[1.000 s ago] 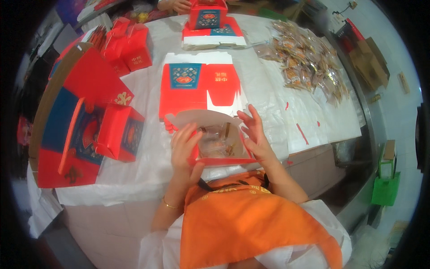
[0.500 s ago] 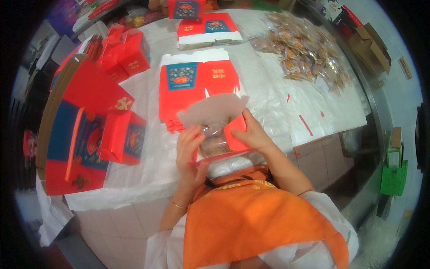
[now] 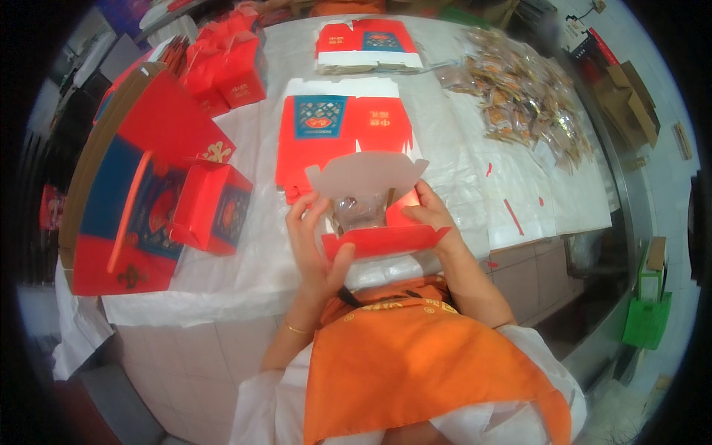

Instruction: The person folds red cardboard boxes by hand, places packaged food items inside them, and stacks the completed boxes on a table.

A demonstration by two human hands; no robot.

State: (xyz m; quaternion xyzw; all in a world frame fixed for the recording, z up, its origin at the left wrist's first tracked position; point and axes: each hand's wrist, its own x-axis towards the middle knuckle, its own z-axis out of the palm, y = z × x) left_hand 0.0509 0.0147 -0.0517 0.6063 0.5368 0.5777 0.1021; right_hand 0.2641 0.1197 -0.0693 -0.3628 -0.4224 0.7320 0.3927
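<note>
Close in front of me is a small red carton (image 3: 389, 240) with its top open. Its pale inner lid flap (image 3: 367, 174) stands up at the far side, and the red front flap leans toward me. Clear plastic-wrapped contents (image 3: 361, 211) show inside; what they are I cannot make out. My left hand (image 3: 315, 248) grips the carton's left end, thumb at the front and fingers behind. At the other end my right hand (image 3: 435, 216) is closed on the red side flap, thumb on its inside.
Beyond the carton lies a stack of flat red cartons (image 3: 345, 137), with another stack (image 3: 367, 46) farther back. Many small wrapped packets (image 3: 530, 96) are heaped at the right. On the left stand a large red-and-blue gift box (image 3: 122, 200), a small open box (image 3: 211, 208) and folded boxes (image 3: 230, 67).
The carton's front flap has come into fuller view, leaning out toward me. My right hand has shifted its hold on the side flap. The whole view has shifted slightly.
</note>
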